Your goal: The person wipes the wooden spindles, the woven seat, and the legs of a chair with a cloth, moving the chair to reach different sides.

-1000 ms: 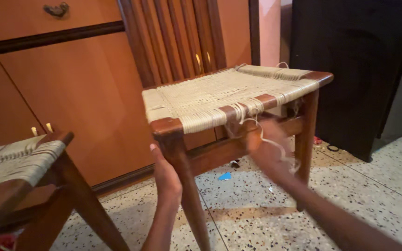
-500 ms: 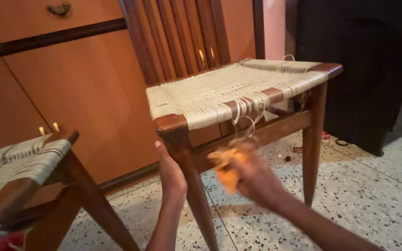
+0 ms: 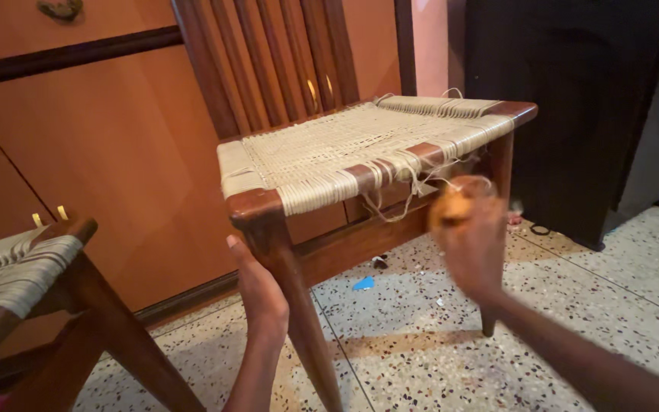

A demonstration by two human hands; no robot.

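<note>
Right hand (image 3: 473, 243) now higher, by chair (image 3: 360, 164)

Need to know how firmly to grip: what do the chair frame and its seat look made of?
The chair frame, which the left hand touches at the front leg, looks like dark brown wood with a smooth, slightly glossy finish; faint grain shows. The seat appears woven from pale beige cord, likely paper or natural fibre, matte, with loose strands hanging at the front rail near the blurred right hand.
</note>
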